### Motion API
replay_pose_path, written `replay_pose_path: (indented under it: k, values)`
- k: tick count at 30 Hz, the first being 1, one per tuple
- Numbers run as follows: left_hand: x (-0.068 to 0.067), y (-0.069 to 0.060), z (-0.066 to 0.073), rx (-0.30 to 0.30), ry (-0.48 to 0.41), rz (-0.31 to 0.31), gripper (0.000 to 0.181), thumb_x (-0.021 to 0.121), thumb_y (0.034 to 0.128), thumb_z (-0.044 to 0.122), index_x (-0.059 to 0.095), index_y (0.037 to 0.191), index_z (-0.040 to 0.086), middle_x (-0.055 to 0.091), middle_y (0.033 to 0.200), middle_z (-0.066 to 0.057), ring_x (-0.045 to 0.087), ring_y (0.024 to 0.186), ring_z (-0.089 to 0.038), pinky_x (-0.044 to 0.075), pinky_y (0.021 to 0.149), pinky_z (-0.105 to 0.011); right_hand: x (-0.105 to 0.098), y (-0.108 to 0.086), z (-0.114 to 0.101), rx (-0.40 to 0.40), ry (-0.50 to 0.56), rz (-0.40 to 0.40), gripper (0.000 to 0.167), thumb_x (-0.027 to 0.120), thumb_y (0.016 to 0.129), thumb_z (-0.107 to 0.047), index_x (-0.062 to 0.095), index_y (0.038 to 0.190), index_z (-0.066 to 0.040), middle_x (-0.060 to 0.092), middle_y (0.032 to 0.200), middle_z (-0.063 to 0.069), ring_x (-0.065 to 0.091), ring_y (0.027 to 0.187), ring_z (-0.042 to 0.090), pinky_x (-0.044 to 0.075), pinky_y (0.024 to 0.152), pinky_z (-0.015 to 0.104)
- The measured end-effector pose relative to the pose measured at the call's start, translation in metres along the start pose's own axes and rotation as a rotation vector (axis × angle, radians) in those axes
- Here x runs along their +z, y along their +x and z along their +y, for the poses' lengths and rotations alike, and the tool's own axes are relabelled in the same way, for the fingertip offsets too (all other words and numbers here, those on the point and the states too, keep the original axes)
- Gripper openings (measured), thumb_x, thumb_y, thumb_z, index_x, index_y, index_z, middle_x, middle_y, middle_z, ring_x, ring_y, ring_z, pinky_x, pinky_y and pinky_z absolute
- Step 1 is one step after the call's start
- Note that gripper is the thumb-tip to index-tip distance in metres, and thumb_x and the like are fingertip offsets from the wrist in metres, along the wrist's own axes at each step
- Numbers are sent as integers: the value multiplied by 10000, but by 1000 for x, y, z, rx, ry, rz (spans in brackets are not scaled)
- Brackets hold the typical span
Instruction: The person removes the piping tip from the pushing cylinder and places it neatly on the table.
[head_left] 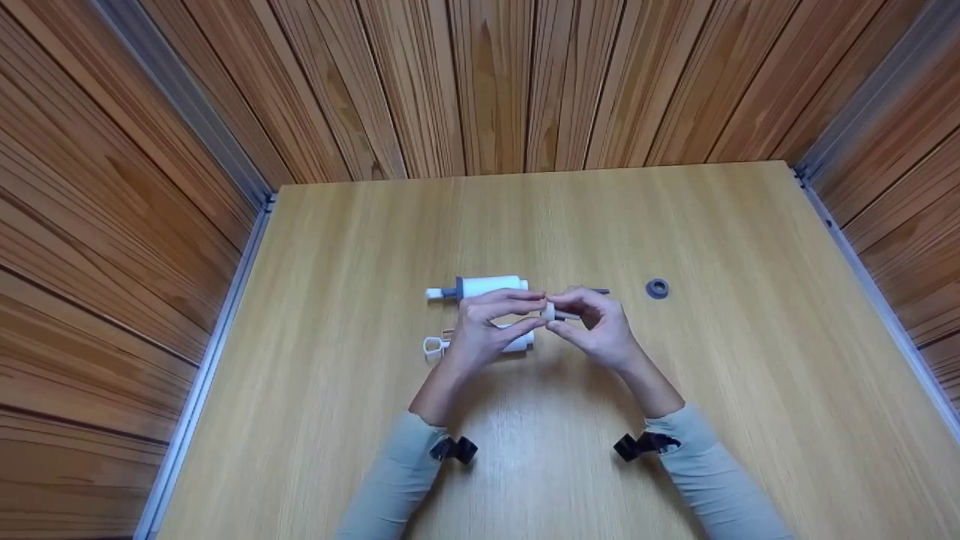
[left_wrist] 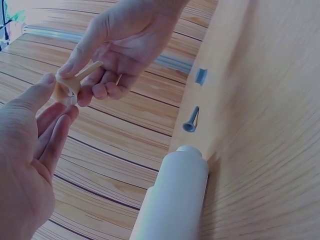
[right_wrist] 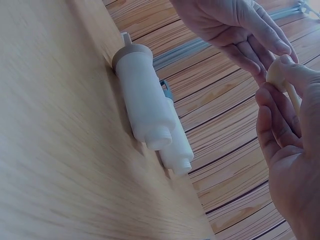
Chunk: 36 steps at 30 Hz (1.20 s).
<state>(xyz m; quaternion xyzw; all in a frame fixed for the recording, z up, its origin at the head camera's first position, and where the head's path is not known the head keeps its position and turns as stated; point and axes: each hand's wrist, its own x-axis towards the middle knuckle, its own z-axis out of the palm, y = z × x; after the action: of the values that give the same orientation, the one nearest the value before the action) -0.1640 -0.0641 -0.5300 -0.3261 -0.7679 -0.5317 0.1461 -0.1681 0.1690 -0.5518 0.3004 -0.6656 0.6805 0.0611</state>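
Observation:
Between both hands, above the table, is a small cream-coloured cap with a thin stem. My left hand pinches its left side with thumb and fingertips. From the other side, my right hand grips it with the thumb on top, the stem pointing towards the right palm. A small whitish part shows at the cap's open end. Below and behind the left hand lie two white plastic cylinders with necks: the far one has a grey collar; the nearer one is partly hidden by the hand in the head view.
A grey ring lies on the table to the right. Behind the right hand is a grey funnel-shaped nozzle, mostly hidden in the head view. A white loop handle sticks out left of the nearer cylinder. Wooden panel walls enclose the table.

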Motion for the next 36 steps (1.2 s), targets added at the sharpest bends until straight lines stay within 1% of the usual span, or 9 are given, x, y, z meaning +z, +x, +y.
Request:
replay_pose_path:
  k: [7,11,14,17,19,23,27,31,36]
  values:
    - [-2,1,0,-11,-11,-10,250,872,979,90,862,1225,46,856,1267,-147,815,1225,-312,641,1108,-386,0,3,1,-29,36,-20,382,715,848,309,631,1218,268,815,1193,-124,782,1125,26,626,1041,208]
    - [-4,0,1,-4,-11,-1,244,875,977,90,863,1216,43,854,1268,-148,813,1228,-314,641,1109,-390,-3,2,0,-29,8,-33,432,727,850,302,628,1266,240,811,1195,-126,779,1102,26,628,1011,195]
    - [-6,0,1,-3,-16,16,236,879,973,88,867,1204,46,855,1269,-144,810,1237,-316,639,1115,-398,-7,0,0,-19,-21,-32,449,731,865,288,630,1296,215,801,1195,-126,773,1083,24,626,983,185]
    - [-8,0,2,-8,-18,29,235,883,969,89,870,1202,58,855,1275,-133,802,1251,-317,632,1127,-399,-11,-2,1,-10,-37,-24,422,743,889,255,634,1294,206,796,1189,-123,773,1069,33,623,963,181]
    - [-10,0,2,-7,-18,33,237,884,970,93,871,1205,64,854,1281,-126,796,1261,-317,627,1135,-394,-14,-3,1,-10,-41,-19,393,760,911,217,641,1285,203,798,1187,-120,779,1051,67,624,957,185]
    - [-12,-1,2,3,-29,28,233,888,969,94,872,1199,55,848,1282,-131,788,1264,-322,631,1124,-376,-17,-5,2,-21,-52,-10,356,783,939,164,658,1270,194,814,1183,-103,778,999,107,630,930,187]
    - [-14,-1,2,12,-51,16,218,891,968,92,874,1181,46,842,1277,-142,785,1259,-320,628,1124,-367,-16,-6,2,-32,-54,-2,333,747,915,227,672,1238,201,824,1158,-43,765,981,69,632,909,186]
    - [-15,-1,2,15,-63,12,213,895,964,93,877,1172,49,840,1274,-142,780,1259,-317,616,1143,-377,-14,-6,2,-26,-32,16,326,721,875,286,690,1192,215,810,1131,-40,756,974,48,630,897,177]
    - [-14,0,0,21,-69,21,221,907,947,80,879,1163,42,841,1253,-153,782,1241,-322,614,1141,-374,-11,-7,3,-29,11,26,304,711,854,314,710,1146,227,785,1092,-37,741,950,34,626,868,162]
